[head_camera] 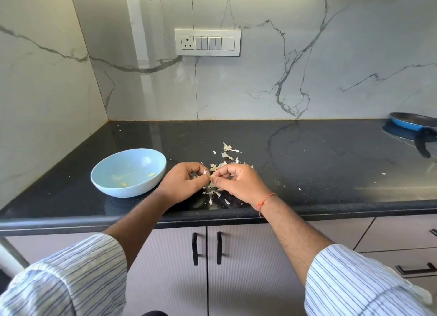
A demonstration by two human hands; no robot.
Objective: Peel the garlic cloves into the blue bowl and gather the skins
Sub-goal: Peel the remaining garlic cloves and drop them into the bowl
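A light blue bowl [128, 172] stands on the black countertop [307, 164] to the left of my hands, with a few peeled garlic cloves [152, 174] inside. My left hand [183, 184] and my right hand [238, 180] meet just above the counter, both pinching one small garlic clove [212, 177] between fingertips. A bit of white skin sticks out by my left thumb. Loose papery garlic skins [227, 153] lie scattered behind and under my hands.
A blue frying pan [412, 121] with a black handle sits at the far right of the counter. A marble wall with a switch panel [207, 42] rises behind. Cabinet doors with black handles [195, 248] are below the counter edge.
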